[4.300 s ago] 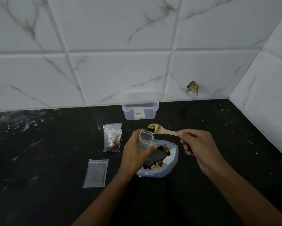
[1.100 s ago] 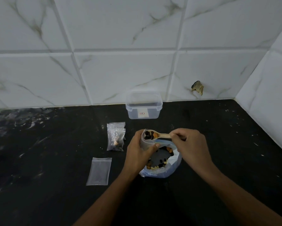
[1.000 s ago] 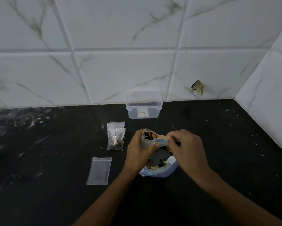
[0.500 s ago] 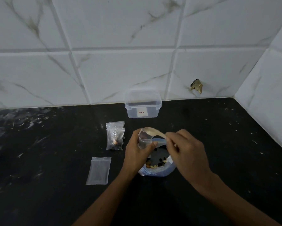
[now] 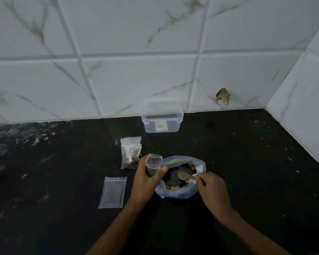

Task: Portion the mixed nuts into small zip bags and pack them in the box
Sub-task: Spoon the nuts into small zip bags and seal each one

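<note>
While left hand point(image 5: 145, 178) grips small zip bag point(image 5: 153, 163) upright beside nut bag point(image 5: 180, 192), right hand point(image 5: 213, 190) pinches spoon point(image 5: 184, 175) inside it.

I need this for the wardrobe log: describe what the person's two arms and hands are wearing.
Nothing is worn on either. The left hand and right hand are bare, with no gloves, rings, or watch showing. Both forearms are bare up to the bottom edge of the picture: no sleeves, cuffs or bands are in view. The light is too dim to tell any finer marks.
</note>
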The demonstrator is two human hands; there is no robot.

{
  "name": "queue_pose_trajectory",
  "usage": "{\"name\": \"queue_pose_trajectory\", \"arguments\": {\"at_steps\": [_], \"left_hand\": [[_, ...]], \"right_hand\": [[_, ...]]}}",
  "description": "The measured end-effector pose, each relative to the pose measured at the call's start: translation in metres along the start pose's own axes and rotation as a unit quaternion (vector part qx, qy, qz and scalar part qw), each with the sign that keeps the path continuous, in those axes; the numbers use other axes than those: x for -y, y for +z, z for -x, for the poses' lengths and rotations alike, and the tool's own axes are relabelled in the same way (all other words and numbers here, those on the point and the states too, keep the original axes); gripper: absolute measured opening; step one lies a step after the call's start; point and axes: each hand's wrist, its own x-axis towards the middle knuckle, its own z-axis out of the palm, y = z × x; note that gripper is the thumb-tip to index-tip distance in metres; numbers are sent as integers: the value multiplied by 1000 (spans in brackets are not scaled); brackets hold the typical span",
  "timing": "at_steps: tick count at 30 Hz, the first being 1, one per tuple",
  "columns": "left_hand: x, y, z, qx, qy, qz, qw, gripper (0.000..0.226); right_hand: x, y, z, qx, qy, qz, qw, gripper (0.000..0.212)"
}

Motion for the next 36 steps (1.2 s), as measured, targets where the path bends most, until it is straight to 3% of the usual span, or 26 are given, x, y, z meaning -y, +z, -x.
{"name": "queue_pose_trajectory", "arguments": {"at_steps": [5,9,18,24,31,36], "left_hand": [[-1,0,-4,10,-6,1,1000,66],[-1,0,-5,13,-6,-3,1000,65],[-1,-1,-6,17,-6,4,1000,60],[-8,-1,-6,14,8,-16,1000,60],[-20,8,-14,2,50,-50,997,51],[-24,15,-19,0,68,-76,995,49]], "right_hand": [[17,17,3,16,-34,-32,999,15],[28,28,2,32,-14,-68,997,19],[25,12,-3,75,154,-195,966,21],[13,-12,-1,81,250,-300,917,18],[33,-73,-17,6,198,-379,904,17],[52,-95,-20,-6,145,-403,904,15]]}}
